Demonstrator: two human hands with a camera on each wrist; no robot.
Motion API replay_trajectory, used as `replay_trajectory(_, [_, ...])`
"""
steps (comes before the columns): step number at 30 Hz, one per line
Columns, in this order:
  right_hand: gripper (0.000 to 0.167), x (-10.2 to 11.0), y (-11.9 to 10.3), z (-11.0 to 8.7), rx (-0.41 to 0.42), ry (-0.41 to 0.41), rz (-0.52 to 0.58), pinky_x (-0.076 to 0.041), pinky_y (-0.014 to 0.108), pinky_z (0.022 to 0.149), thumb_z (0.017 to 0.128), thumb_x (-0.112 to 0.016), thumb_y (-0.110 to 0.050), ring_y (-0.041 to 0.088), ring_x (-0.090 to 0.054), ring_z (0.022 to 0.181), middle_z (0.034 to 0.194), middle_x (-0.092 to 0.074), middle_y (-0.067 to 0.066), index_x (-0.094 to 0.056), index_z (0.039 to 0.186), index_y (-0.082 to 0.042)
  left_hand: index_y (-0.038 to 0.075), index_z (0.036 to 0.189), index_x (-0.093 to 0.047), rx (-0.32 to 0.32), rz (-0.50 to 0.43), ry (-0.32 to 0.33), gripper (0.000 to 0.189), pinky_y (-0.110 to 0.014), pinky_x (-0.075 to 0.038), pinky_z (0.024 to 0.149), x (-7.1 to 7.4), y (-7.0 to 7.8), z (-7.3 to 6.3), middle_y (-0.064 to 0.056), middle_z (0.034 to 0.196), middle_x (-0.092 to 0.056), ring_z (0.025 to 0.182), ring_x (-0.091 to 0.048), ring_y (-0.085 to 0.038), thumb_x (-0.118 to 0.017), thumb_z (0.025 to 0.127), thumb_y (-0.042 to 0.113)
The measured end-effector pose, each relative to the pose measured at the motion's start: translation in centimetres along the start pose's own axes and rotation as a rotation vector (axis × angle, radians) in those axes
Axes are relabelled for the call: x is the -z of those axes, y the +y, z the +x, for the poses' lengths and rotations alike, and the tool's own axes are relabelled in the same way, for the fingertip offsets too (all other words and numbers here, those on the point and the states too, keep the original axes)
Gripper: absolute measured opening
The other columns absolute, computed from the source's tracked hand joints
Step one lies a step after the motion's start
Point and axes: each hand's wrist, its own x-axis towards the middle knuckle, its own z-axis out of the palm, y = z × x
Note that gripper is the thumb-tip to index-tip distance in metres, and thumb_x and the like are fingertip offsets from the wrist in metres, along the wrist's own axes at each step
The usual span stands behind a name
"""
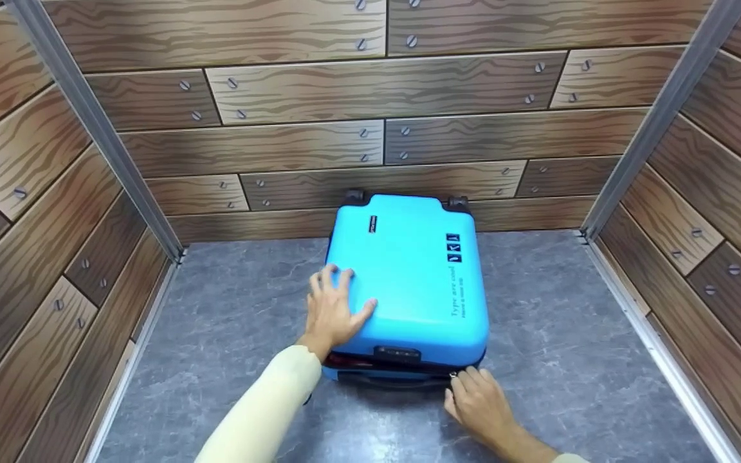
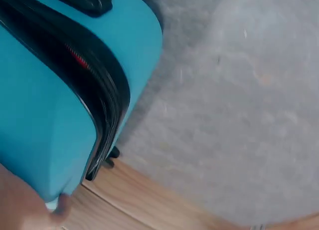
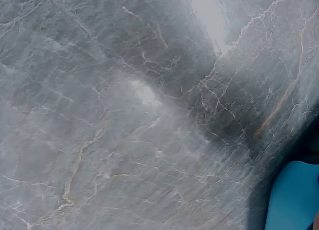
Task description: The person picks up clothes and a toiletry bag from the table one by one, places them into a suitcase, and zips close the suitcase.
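A bright blue hard-shell suitcase (image 1: 409,270) lies flat on the floor, its wheels toward the back wall. My left hand (image 1: 333,312) rests with spread fingers on the left part of its lid. At the front right corner, the curled fingers of my right hand (image 1: 476,399) pinch a small metal zipper pull (image 1: 453,375). Along the front and left side the zipper seam (image 2: 102,85) gapes, and a bit of red (image 2: 79,59) shows inside. A black combination lock (image 1: 397,354) sits on the front edge above the carry handle (image 1: 386,382). Only a blue corner of the suitcase (image 3: 294,200) appears in the right wrist view.
Grey marbled floor (image 1: 235,308) surrounds the suitcase. Wood-patterned panels form the back wall (image 1: 319,145) and both side walls, with metal posts (image 1: 113,148) at the corners. A metal strip (image 1: 660,360) runs along the floor at the right.
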Motion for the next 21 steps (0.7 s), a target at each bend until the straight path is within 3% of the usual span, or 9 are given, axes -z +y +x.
replay_trajectory(5, [0.016,-0.8,-0.7,0.2,-0.010,0.011,0.018,-0.033,0.034,0.056,0.081,-0.050,-0.017,0.024,-0.045,0.059,0.064,-0.050,0.006,-0.054,0.070,-0.006,0.020,0.149,-0.040,0.249,-0.098,-0.002,0.074,-0.053,-0.042,0.095,0.5,0.8,-0.2,-0.025,0.145,-0.034,0.123,-0.040,-0.043,-0.057,0.090,0.061])
replay_trajectory(8, [0.013,-1.2,-1.5,0.6,0.002,0.019,0.021,-0.035,0.034,0.056,0.077,-0.053,-0.017,0.023,-0.048,0.059,0.065,-0.053,0.005,-0.056,0.070,-0.007,0.022,0.151,-0.038,0.315,-0.104,-0.021,0.075,-0.052,-0.042,0.095,1.0,1.7,-0.5,-0.026,0.144,-0.036,0.123,-0.041,-0.044,-0.056,0.090,0.061])
replay_trajectory(14, [0.022,-2.1,-3.6,1.8,0.025,0.042,-0.003,-0.039,0.034,0.056,0.085,-0.046,-0.017,0.024,-0.052,0.059,0.064,-0.057,0.006,-0.061,0.072,-0.006,0.021,0.151,-0.039,0.283,-0.080,-0.034,0.074,-0.051,-0.043,0.091,1.1,2.9,-1.3,-0.026,0.144,-0.035,0.120,-0.041,-0.041,-0.055,0.089,0.059])
replay_trajectory(18, [0.026,-2.7,-5.0,2.8,0.028,0.038,-0.010,-0.039,0.033,0.055,0.088,-0.044,-0.018,0.022,-0.051,0.058,0.065,-0.057,0.005,-0.063,0.074,-0.006,0.019,0.149,-0.042,0.245,-0.039,0.013,0.072,-0.051,-0.044,0.091,0.8,2.6,-1.8,-0.027,0.143,-0.035,0.117,-0.042,-0.040,-0.055,0.089,0.057])
replay_trajectory(21, [0.020,-3.1,-6.2,3.5,0.023,0.008,-0.013,-0.039,0.031,0.056,0.084,-0.050,-0.018,0.020,-0.051,0.059,0.066,-0.058,0.004,-0.064,0.075,-0.007,0.017,0.149,-0.042,0.223,-0.014,0.043,0.071,-0.051,-0.044,0.090,0.6,2.1,-2.0,-0.028,0.142,-0.036,0.115,-0.043,-0.040,-0.055,0.090,0.056])
